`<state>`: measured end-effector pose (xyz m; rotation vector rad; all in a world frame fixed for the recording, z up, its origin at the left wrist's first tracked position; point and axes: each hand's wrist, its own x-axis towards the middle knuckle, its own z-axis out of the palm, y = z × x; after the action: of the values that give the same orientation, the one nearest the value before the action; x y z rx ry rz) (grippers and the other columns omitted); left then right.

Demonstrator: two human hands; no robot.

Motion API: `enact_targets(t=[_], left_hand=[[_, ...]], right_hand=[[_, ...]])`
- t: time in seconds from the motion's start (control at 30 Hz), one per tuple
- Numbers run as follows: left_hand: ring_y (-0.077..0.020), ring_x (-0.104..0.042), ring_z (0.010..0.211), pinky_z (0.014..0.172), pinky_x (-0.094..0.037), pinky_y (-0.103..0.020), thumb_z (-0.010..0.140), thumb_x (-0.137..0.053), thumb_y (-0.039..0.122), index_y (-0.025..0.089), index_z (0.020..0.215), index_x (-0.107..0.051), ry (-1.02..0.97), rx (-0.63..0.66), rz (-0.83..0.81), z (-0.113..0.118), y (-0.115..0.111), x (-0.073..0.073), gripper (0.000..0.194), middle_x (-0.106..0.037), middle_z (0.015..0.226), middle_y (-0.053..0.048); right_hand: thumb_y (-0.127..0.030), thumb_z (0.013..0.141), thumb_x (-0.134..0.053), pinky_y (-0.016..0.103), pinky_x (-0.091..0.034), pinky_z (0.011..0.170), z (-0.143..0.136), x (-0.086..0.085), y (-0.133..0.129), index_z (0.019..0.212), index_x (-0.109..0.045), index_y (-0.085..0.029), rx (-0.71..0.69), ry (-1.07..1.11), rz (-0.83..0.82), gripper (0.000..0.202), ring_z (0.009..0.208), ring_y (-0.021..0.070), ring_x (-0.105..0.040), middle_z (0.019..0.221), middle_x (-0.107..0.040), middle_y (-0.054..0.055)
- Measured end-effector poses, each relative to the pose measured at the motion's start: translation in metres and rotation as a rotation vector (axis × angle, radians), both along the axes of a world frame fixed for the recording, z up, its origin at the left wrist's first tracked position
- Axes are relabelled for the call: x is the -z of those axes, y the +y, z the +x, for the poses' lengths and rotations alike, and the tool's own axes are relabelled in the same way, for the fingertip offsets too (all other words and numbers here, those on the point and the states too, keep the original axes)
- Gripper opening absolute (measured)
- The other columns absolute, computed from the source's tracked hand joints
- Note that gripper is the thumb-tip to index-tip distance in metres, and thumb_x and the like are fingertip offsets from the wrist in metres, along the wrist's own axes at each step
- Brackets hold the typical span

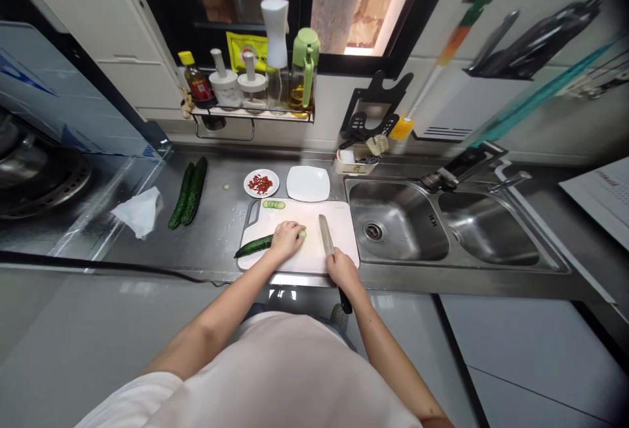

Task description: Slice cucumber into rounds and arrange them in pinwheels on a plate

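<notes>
On the white cutting board (295, 263) lies a cut cucumber (254, 246). My left hand (286, 239) is closed around its right part, and the pale cut end shows just past my fingers. My right hand (342, 268) grips a knife (325, 234) by its black handle. The blade points away from me, to the right of the cucumber and apart from it. Several overlapping cucumber slices (274, 204) rest at the board's upper left. Behind the board stand a plate of chopped red pieces (260, 184) and a white square plate (308, 183).
Two whole cucumbers (189, 193) and a crumpled white cloth or paper (140, 212) lie to the left. A double sink (398, 221) is at the right. Bottles and jars stand on a wall rack (255, 114). More knives hang in a wall holder (449, 103).
</notes>
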<state>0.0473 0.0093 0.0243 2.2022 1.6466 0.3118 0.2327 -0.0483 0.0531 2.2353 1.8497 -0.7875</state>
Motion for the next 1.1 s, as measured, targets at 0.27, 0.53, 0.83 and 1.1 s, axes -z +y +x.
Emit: enact_targets(t=[0.27,0.53,0.83,1.1], left_hand=[[-0.0283,-0.048,0.112,0.105,-0.023,-0.050,0.089,-0.047,0.028,0.020,0.108,-0.066,0.211,-0.050,-0.021,0.017,0.007,0.001,0.028,-0.060,0.115,-0.012],[-0.0270,-0.047,0.111,0.105,-0.024,-0.048,0.089,-0.047,0.029,0.020,0.104,-0.066,0.198,-0.037,-0.050,0.018,0.014,0.001,0.025,-0.060,0.113,-0.011],[-0.0246,-0.054,0.104,0.094,-0.035,-0.041,0.084,-0.054,0.023,0.021,0.087,-0.065,0.072,-0.035,-0.024,0.019,0.022,-0.006,0.011,-0.064,0.101,-0.008],[-0.0172,-0.062,0.084,0.079,-0.041,-0.031,0.081,-0.062,0.037,0.024,0.086,-0.062,-0.224,-0.450,-0.173,-0.011,0.063,-0.004,0.014,-0.070,0.088,0.001]], right_hand=[[-0.026,0.094,-0.031,0.031,-0.042,0.076,-0.006,0.000,0.008,0.114,-0.056,-0.016,-0.013,-0.012,0.000,0.034,0.099,0.0238,-0.063,0.106,-0.068,0.014],[-0.024,0.094,-0.031,0.032,-0.043,0.077,-0.007,0.001,0.011,0.115,-0.054,-0.016,-0.033,-0.025,-0.029,0.033,0.100,0.0243,-0.063,0.107,-0.068,0.015],[-0.024,0.094,-0.031,0.031,-0.042,0.077,-0.006,0.004,0.010,0.115,-0.054,-0.016,-0.031,-0.028,-0.024,0.032,0.101,0.0244,-0.064,0.107,-0.068,0.016],[-0.024,0.094,-0.031,0.032,-0.042,0.077,-0.005,0.002,0.012,0.117,-0.054,-0.016,-0.020,-0.020,-0.068,0.033,0.102,0.0248,-0.063,0.109,-0.067,0.016]])
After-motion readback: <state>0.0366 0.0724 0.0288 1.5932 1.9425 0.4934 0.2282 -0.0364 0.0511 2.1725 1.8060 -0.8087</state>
